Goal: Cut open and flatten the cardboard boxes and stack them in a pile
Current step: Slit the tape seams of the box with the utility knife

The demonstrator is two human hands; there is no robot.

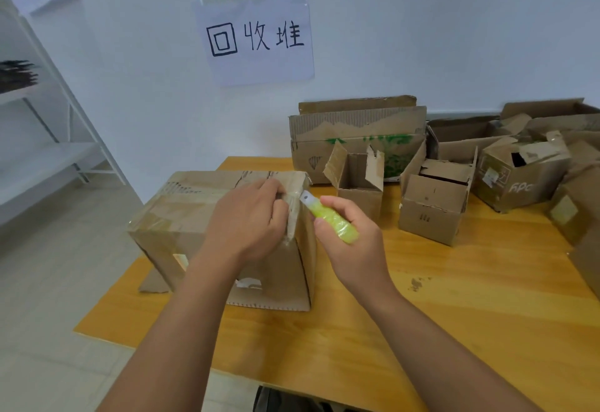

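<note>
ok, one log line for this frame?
left hand: grips taped box corner | right hand: holds green knife, blade at tape | flattening: not yet

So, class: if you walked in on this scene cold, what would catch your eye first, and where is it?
First, the yellow-green utility knife gripped in the right hand, its blade at the top corner of the taped cardboard box that the left hand holds. Next, the handwritten paper sign on the wall, and the jumble of opened boxes across the table's far right.
</note>
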